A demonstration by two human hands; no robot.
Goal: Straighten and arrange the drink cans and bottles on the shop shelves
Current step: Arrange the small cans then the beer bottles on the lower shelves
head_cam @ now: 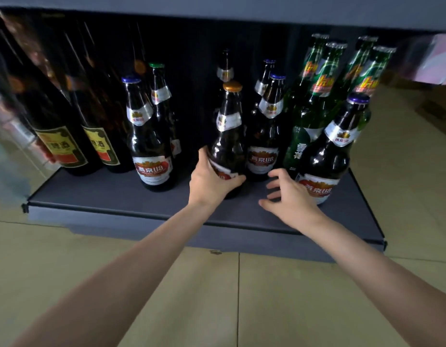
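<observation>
Two hands reach the shelf (92,194): left hand (212,180) grips a dark, gold-capped bottle (228,136) with red-white label; right hand (289,196) hovers, fingers spread loosely.

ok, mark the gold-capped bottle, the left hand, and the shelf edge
gold-capped bottle (228,136), head view, dark glass shoulder
left hand (210,180), head view, back of hand
shelf edge (117,209), head view, front lip

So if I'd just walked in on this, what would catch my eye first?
Probably the two bare arms reaching into a low dark shelf of beer bottles. The left hand grips the base of a brown bottle with a gold cap at the middle, while the right hand hovers open beside a blue-capped bottle at the front right. Behind that, a cluster of green bottles stands out brightly.
</observation>
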